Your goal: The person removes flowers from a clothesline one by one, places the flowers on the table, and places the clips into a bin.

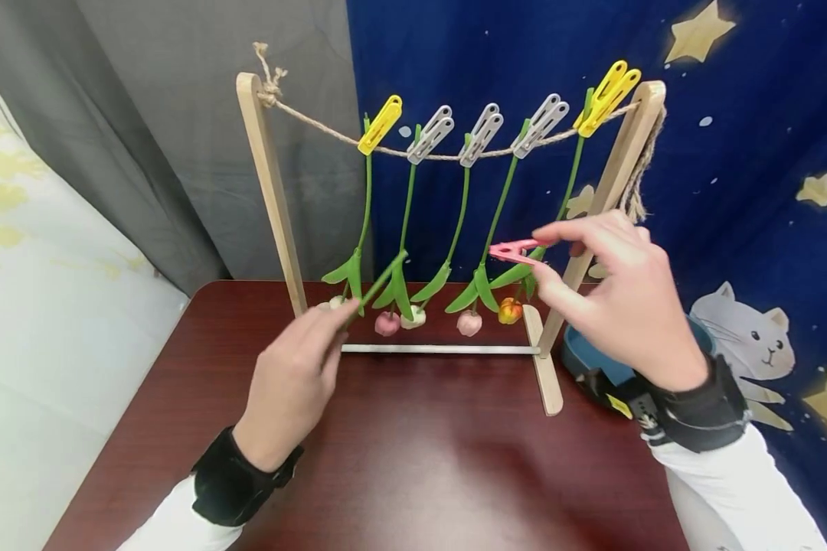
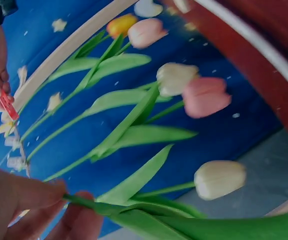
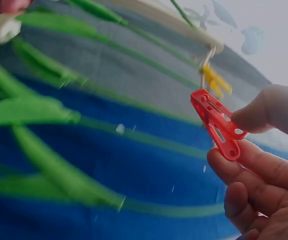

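Note:
My left hand (image 1: pixel 292 383) pinches the green stem (image 1: pixel 386 277) of an artificial tulip; its leaves (image 2: pixel 154 217) spread out in the left wrist view, and I cannot see its bloom. Thumb and fingers of my right hand (image 1: pixel 620 295) pinch a pink-red clothespin (image 3: pixel 216 122) by its handle ends, in front of the hanging flowers. Several tulips hang bloom-down from a twine line (image 1: pixel 317 125), clipped by yellow clothespins (image 1: pixel 380 125) and grey clothespins (image 1: pixel 430 135). Their blooms include a pink one (image 2: pixel 206 97), white ones (image 2: pixel 220 179) and an orange one (image 1: pixel 510 311).
A wooden frame (image 1: pixel 269 184) carries the line, with a white crossbar (image 1: pixel 441 350) low down and a foot (image 1: pixel 544 375) on the dark red table (image 1: pixel 413 474). A blue container (image 1: pixel 596 356) stands at the right, partly behind my right wrist. Curtains (image 1: pixel 455 46) hang behind.

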Demonstrator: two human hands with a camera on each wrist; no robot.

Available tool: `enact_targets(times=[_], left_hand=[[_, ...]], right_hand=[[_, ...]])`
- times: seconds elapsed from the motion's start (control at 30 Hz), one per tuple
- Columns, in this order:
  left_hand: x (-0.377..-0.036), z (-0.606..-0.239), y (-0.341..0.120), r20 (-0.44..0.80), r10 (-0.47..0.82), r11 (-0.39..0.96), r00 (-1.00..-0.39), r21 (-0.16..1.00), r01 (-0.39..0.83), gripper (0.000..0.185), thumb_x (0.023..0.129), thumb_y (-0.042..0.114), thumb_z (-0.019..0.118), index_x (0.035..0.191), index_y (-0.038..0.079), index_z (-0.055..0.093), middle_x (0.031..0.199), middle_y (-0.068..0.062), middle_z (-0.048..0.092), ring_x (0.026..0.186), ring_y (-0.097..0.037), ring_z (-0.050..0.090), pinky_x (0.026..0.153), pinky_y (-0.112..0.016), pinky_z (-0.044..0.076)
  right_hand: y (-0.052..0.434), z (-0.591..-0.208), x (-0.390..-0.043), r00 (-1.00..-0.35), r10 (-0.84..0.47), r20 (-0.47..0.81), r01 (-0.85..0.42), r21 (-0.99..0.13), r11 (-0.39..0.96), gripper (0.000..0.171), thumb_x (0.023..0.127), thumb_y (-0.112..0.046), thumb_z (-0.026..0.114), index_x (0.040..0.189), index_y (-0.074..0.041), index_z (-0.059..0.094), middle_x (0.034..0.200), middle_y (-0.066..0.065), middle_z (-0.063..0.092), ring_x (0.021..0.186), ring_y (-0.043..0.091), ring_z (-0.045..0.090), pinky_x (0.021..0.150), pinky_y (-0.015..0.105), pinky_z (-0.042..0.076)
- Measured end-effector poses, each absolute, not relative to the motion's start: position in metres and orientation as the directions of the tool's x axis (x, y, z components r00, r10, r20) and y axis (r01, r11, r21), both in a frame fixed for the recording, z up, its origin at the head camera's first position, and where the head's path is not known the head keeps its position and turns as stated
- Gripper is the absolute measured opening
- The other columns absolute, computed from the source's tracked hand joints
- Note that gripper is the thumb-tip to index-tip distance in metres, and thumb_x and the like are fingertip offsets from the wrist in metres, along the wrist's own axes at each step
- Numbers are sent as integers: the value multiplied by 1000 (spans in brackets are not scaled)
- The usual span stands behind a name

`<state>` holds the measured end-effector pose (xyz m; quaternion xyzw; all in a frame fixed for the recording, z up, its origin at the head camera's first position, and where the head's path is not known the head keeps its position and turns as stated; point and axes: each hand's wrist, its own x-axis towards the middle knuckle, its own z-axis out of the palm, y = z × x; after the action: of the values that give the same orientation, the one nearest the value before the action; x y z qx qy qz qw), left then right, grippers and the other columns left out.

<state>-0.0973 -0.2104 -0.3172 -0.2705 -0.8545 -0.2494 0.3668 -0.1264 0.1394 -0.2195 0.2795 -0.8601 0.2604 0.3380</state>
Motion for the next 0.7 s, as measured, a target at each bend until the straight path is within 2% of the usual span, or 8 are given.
enact_targets(times=[0.1, 0.2, 0.33, 0.4, 0.47, 0.53, 0.63, 0.7], left_hand=[[-91, -334, -210, 699, 367, 730, -613, 192, 656, 52, 90, -11, 76, 138, 8, 68, 103, -6, 72, 87, -21, 69, 64, -34, 60], [-87, -351, -210, 606, 442, 741, -661, 169, 650, 55, 89, -12, 75, 139, 10, 67, 103, -3, 71, 86, -19, 67, 59, -30, 56], [-84, -372, -211, 486, 507, 757, -712, 145, 638, 56, 87, -8, 81, 137, 13, 68, 106, -1, 71, 92, -18, 68, 71, -32, 61], [-84, -381, -213, 444, 523, 761, -727, 141, 634, 55, 87, -5, 84, 136, 15, 69, 103, 1, 71, 87, -16, 66, 72, -31, 61], [-84, -388, -214, 407, 533, 763, -741, 146, 630, 52, 86, -1, 86, 133, 16, 71, 100, 3, 70, 85, -14, 66, 71, -30, 61], [-85, -396, -214, 365, 550, 763, -751, 147, 630, 49, 87, 1, 87, 131, 17, 72, 98, 4, 69, 85, -13, 65, 72, -30, 61], [-88, -406, -214, 298, 577, 764, -760, 132, 632, 43, 89, 3, 85, 128, 18, 74, 96, 4, 68, 86, -13, 66, 71, -31, 61], [-89, -413, -213, 264, 592, 765, -761, 114, 634, 39, 91, 4, 83, 126, 19, 74, 95, 5, 67, 86, -14, 66, 69, -31, 61]], right_hand=[[159, -231, -119, -654, -262, 710, -601, -278, 749, 35, 83, -11, 84, 118, -6, 79, 93, 8, 69, 86, 15, 51, 74, 33, 30], [181, -244, -112, -689, -209, 694, -536, -294, 791, 36, 82, -9, 84, 117, -8, 79, 89, 5, 63, 80, 9, 44, 70, 32, 26], [212, -265, -107, -757, -117, 642, -417, -339, 843, 37, 81, -8, 83, 118, -8, 77, 90, 6, 60, 72, 4, 35, 68, 34, 21], [228, -276, -107, -810, -72, 582, -337, -361, 870, 37, 83, -10, 82, 119, -7, 76, 91, 9, 61, 66, 5, 37, 65, 32, 25], [243, -288, -111, -863, -31, 504, -253, -378, 891, 36, 86, -12, 81, 120, -6, 75, 94, 15, 63, 60, 10, 42, 60, 30, 30], [256, -302, -117, -910, -16, 415, -187, -376, 908, 35, 88, -15, 79, 121, -3, 73, 96, 22, 67, 62, 22, 54, 63, 36, 35], [273, -326, -128, -955, -20, 295, -129, -355, 926, 34, 91, -16, 76, 119, 2, 70, 102, 29, 72, 81, 41, 64, 73, 56, 32], [282, -342, -135, -976, -40, 215, -113, -338, 934, 34, 92, -16, 75, 118, 5, 69, 106, 31, 73, 94, 50, 64, 73, 59, 26]])
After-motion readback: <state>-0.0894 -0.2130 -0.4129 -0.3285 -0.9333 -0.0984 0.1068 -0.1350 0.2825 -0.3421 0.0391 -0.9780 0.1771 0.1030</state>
